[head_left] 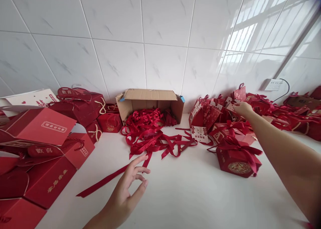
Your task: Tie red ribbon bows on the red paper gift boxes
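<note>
My left hand point(129, 185) hovers over the white table, fingers apart and slightly curled, holding nothing. Beneath and beside it runs a loose strip of dark red ribbon point(105, 181). My right hand point(243, 109) reaches far into the group of small red gift boxes at the right, its fingers closed together. A white-and-red printed card point(230, 105) is right by its fingertips; what they grip, if anything, is too small to make out. Nearer me stands a hexagonal red gift box point(237, 159) with a gold round emblem and a ribbon bow on top.
An open cardboard box point(150, 94) against the tiled wall spills a tangle of red ribbons point(147, 128). Large red gift boxes point(54, 175) with rope handles crowd the left. A square printed tag point(199, 134) lies among ribbons. A white power socket point(272, 84) is at the right.
</note>
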`<move>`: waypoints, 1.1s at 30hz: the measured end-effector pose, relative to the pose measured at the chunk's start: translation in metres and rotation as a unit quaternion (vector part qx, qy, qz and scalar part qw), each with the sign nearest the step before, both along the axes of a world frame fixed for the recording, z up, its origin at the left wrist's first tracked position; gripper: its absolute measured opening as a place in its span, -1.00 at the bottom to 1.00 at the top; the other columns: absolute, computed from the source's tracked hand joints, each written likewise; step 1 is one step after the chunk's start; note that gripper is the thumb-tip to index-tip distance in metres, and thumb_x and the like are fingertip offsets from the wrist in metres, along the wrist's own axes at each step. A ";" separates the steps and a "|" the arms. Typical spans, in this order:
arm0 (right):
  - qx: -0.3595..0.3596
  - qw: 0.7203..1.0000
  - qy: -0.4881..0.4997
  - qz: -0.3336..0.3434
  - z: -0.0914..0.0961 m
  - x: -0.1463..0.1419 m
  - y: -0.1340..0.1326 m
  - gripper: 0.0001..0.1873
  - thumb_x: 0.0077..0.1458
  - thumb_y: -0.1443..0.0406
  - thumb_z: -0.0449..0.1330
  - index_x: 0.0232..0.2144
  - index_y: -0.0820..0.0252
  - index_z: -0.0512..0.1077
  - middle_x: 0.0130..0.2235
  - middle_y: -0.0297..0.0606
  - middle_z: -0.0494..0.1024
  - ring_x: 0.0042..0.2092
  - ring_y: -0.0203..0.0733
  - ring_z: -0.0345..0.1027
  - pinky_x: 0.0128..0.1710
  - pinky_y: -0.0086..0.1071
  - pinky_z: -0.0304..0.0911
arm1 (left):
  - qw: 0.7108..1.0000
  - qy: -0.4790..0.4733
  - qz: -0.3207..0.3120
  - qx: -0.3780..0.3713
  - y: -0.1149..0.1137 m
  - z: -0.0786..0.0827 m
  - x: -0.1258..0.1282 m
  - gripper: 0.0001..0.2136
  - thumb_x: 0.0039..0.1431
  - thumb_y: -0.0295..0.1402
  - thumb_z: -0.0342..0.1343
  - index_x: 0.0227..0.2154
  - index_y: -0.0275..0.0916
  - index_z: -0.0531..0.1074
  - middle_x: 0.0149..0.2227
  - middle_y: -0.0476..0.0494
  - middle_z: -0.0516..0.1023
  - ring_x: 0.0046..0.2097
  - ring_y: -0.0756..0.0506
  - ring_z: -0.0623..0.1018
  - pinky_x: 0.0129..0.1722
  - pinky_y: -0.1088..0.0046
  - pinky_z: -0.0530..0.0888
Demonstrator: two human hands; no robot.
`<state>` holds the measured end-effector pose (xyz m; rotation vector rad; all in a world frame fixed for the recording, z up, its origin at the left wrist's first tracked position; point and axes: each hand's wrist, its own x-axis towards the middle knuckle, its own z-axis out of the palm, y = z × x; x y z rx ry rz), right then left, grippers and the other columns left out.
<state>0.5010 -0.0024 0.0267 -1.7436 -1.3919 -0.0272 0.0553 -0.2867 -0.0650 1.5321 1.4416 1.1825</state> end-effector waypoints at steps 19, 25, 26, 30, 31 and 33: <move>-0.089 0.830 -0.128 0.535 0.025 -0.222 -0.160 -0.86 -0.06 0.35 0.19 -0.46 0.06 0.55 -0.45 -0.34 0.57 -0.45 -0.21 0.41 -0.50 -0.38 0.30 | 0.905 0.405 0.089 0.093 0.023 -0.009 -0.030 -0.70 0.11 -0.41 -0.02 -0.07 -0.16 0.36 -0.05 -0.24 0.40 0.02 -0.28 0.38 -0.02 0.06 0.31; -0.072 0.787 -0.139 0.597 -0.058 -0.298 -0.182 -0.77 -0.08 0.40 0.16 -0.39 -0.01 0.52 -0.34 -0.43 0.58 -0.36 -0.15 0.45 -0.43 -0.33 0.35 | 0.912 0.393 0.121 -0.011 0.031 -0.004 -0.054 -0.93 0.05 -0.45 0.01 -0.41 -0.26 0.38 -0.24 -0.27 0.41 -0.13 -0.28 0.41 -0.15 0.12 0.33; -0.066 0.785 -0.131 0.602 -0.065 -0.308 -0.190 -0.80 -0.06 0.37 0.16 -0.38 -0.02 0.51 -0.38 -0.45 0.57 -0.38 -0.17 0.45 -0.44 -0.35 0.35 | 0.918 0.381 0.106 -0.010 0.030 -0.001 -0.054 -0.93 0.07 -0.44 -0.01 -0.46 -0.24 0.35 -0.27 -0.23 0.41 -0.17 -0.24 0.43 -0.19 0.19 0.35; -0.034 0.815 -0.089 0.572 -0.069 -0.326 -0.213 -0.81 0.00 0.25 0.18 -0.26 -0.02 0.42 -0.31 -0.36 0.52 -0.34 -0.11 0.44 -0.44 -0.28 0.37 | 0.957 0.288 0.014 0.020 0.013 0.026 -0.042 -0.83 0.25 -0.32 -0.19 -0.41 -0.19 0.24 -0.43 0.00 0.34 -0.42 -0.02 0.37 -0.42 0.49 0.33; -0.019 0.826 -0.075 0.559 -0.066 -0.327 -0.215 -0.82 0.00 0.28 0.17 -0.27 -0.02 0.40 -0.27 -0.33 0.51 -0.28 -0.07 0.43 -0.39 -0.24 0.38 | 0.968 0.248 -0.013 0.028 0.007 0.034 -0.038 -0.82 0.27 -0.28 -0.21 -0.39 -0.18 0.21 -0.48 0.05 0.27 -0.48 0.02 0.31 -0.48 0.53 0.28; 0.013 0.831 -0.029 0.556 -0.058 -0.325 -0.217 -0.83 -0.04 0.36 0.16 -0.34 -0.03 0.38 -0.23 -0.32 0.48 -0.16 -0.02 0.39 -0.25 -0.16 0.37 | 0.983 0.171 -0.055 0.034 -0.005 0.050 -0.032 -0.81 0.28 -0.22 -0.19 -0.39 -0.17 0.19 -0.54 0.10 0.13 -0.53 0.05 0.18 -0.54 0.56 0.18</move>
